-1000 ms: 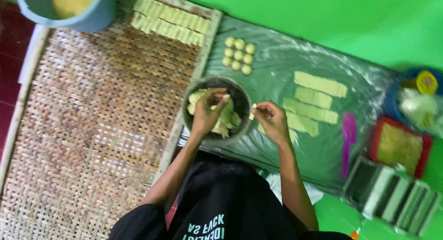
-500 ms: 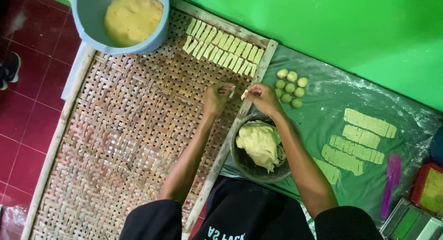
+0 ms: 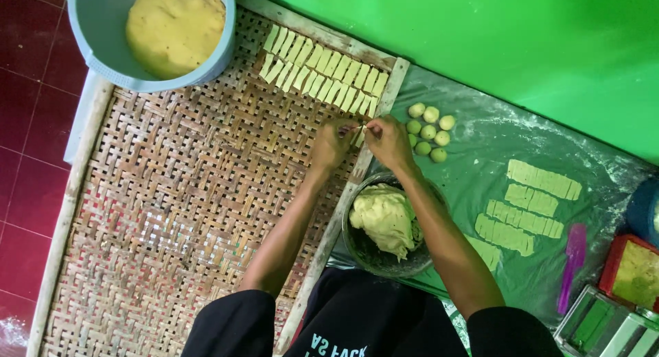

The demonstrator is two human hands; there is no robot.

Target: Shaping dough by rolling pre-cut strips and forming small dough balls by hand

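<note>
Woven bamboo tray [image 3: 171,213] carries two rows of pale dough strips [image 3: 322,72] at its far right corner. Just near of those rows, the left hand [image 3: 333,143] and right hand [image 3: 388,141] meet over the tray's right edge, fingers of both pinched on one small dough strip [image 3: 360,134] between them. Its long axis is hard to tell. Neither hand is clearly nearer the rows. A metal bowl [image 3: 384,257] of dough sits near of the hands.

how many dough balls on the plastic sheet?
7 small round pale green dough balls, clustered on the green plastic sheet beside the right hand: three in the top row, two in the middle, two below. Hand may hide more.
</note>
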